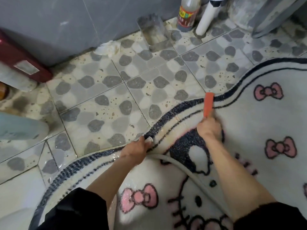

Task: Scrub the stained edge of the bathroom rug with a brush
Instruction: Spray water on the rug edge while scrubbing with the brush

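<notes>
Brush (209,103) on rug edge (181,106), jutting from right hand (209,128) grip, left hand (136,151) pinching edge

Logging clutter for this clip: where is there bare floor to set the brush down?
Free: pebble tiles between the rug edge and the grey wall, left of the clear container. Crowded: back wall around the bottle and white tube; far left by the red box.

A camera on the person's head looks down and a bit forward, close above the left hand (137,149) and right hand (208,127). The rug (249,122) lies low and right, the tiled floor (116,90) past it, the wall (58,22) on top.
</notes>
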Demonstrator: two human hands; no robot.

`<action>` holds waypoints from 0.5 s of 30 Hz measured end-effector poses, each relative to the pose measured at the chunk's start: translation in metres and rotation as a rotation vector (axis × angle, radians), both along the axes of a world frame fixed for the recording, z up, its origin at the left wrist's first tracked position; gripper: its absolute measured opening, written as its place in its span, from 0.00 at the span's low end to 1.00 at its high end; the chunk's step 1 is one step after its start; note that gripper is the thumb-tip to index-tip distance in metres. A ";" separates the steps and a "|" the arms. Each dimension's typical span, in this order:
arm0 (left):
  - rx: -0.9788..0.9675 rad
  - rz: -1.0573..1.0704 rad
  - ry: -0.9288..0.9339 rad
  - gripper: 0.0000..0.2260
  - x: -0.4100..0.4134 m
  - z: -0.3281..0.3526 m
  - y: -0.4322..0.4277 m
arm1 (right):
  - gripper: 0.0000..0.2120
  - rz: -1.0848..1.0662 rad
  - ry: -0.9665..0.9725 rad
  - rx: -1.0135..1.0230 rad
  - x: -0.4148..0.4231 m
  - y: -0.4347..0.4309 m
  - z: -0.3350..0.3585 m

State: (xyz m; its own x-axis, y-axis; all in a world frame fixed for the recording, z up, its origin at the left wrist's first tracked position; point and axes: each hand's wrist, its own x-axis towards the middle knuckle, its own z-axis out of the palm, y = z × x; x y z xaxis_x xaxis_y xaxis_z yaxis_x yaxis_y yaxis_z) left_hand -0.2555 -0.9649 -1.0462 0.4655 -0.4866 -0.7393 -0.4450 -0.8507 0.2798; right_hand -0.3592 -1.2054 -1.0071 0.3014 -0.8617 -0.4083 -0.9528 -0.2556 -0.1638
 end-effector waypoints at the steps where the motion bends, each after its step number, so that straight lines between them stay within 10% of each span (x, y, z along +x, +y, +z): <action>1: 0.026 -0.041 -0.009 0.16 0.002 0.002 -0.003 | 0.22 -0.010 -0.005 0.024 0.003 0.001 0.001; 10: 0.085 -0.043 0.055 0.15 -0.005 0.004 0.001 | 0.26 0.672 -0.123 -0.071 -0.051 0.069 -0.018; 15: 0.066 0.143 0.085 0.09 -0.016 -0.003 -0.004 | 0.32 0.512 -0.036 -0.110 -0.034 0.071 -0.025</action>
State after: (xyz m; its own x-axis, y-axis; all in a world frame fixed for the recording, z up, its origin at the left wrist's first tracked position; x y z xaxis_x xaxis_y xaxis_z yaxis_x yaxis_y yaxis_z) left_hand -0.2713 -0.9690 -1.0491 0.4612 -0.3695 -0.8067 -0.2956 -0.9212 0.2529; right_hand -0.3936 -1.1348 -1.0317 0.7075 -0.6376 -0.3048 -0.6955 -0.7047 -0.1402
